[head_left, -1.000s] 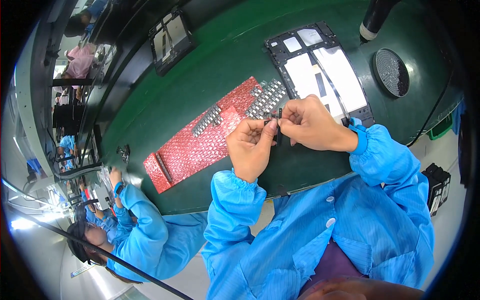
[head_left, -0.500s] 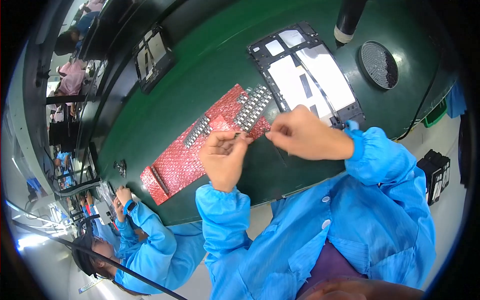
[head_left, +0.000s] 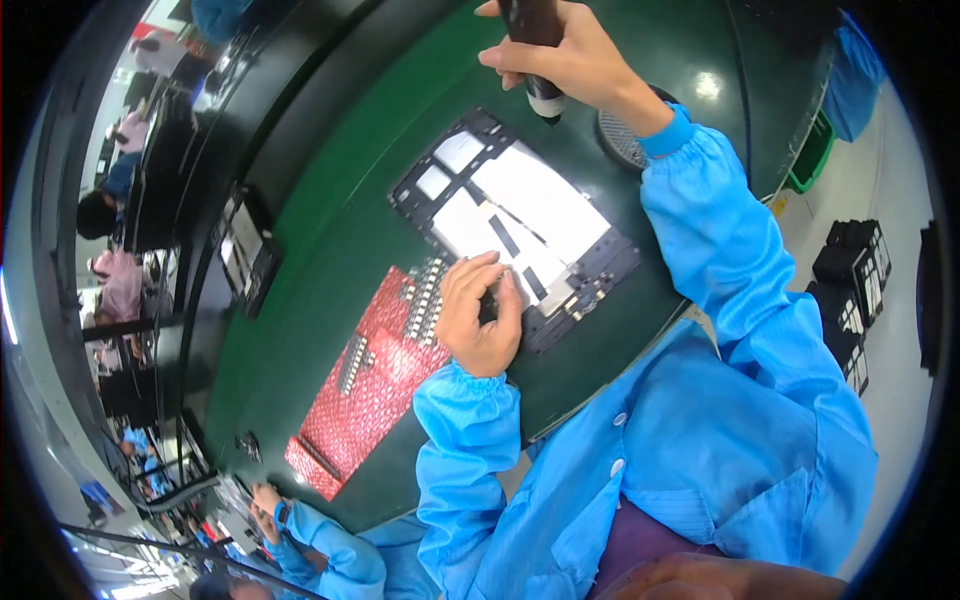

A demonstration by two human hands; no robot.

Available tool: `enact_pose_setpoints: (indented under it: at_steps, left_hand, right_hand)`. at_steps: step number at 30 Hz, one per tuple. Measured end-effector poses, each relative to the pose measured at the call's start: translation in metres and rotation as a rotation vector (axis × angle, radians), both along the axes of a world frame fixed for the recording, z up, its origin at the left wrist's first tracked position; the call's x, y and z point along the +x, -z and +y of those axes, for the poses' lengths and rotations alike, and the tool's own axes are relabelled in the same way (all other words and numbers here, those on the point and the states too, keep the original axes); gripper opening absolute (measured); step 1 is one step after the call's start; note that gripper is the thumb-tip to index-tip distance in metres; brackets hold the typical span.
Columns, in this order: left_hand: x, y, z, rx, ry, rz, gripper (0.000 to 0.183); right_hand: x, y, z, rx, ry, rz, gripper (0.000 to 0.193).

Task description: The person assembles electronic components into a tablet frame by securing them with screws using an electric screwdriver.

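An opened black tablet-like device [head_left: 545, 205] with white inner panels lies on the green bench. My left hand [head_left: 480, 322] is over its near-left edge, thumb and fingertips drawn together; anything between them is too small or hidden to name. Up at the far side, my right hand [head_left: 588, 62] is wrapped round a black electric screwdriver [head_left: 534, 28], whose tip points down above the bench beyond the device. Left of the device lies red bubble wrap [head_left: 345, 425] bearing a sheet of small metal parts [head_left: 424, 305] and a shorter strip of them [head_left: 355, 364].
A round dish [head_left: 620, 138] stands partly behind my right wrist. A second device [head_left: 243, 245] sits at the far left, with small black pieces [head_left: 248, 447] nearer. A co-worker's hand [head_left: 266, 505] shows at lower left. Black units [head_left: 850, 265] are stacked at right, below the green bin [head_left: 812, 152].
My right hand has left the spot beside my left hand and taken hold of the screwdriver. My left hand has moved from the bubble wrap's edge to the device. The whole view has shifted.
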State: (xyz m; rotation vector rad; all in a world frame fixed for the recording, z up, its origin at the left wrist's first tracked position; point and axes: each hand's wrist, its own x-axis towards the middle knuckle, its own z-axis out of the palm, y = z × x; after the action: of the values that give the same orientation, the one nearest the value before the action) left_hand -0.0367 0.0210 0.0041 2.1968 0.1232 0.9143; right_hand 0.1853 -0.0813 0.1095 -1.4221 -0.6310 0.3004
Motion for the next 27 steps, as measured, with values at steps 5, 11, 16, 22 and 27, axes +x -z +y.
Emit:
enact_pose_setpoints:
  at_steps: [5, 11, 16, 22, 27]
  left_hand:
    - [0.019, 0.001, -0.006, 0.008, 0.052, -0.018, 0.013]
    - [0.034, 0.004, -0.005, 0.007, 0.111, 0.078, 0.015]
    - [0.029, 0.002, -0.006, -0.066, 0.110, 0.087, 0.021]
    - [0.007, -0.017, 0.003, -0.499, -0.070, 0.043, 0.020]
    - [-0.004, -0.029, 0.023, -0.674, -0.097, 0.039, 0.020]
  right_hand:
    - [0.023, 0.001, -0.046, 0.216, 0.109, -0.089, 0.020]
    - [0.043, 0.046, -0.061, 0.845, -0.244, -0.488, 0.026]
    - [0.016, 0.035, -0.071, 0.202, 0.205, -0.046, 0.027]
    - [0.019, 0.038, -0.069, 0.162, 0.212, -0.003, 0.025]
    - [0.022, 0.043, -0.065, 0.202, 0.180, 0.011, 0.024]
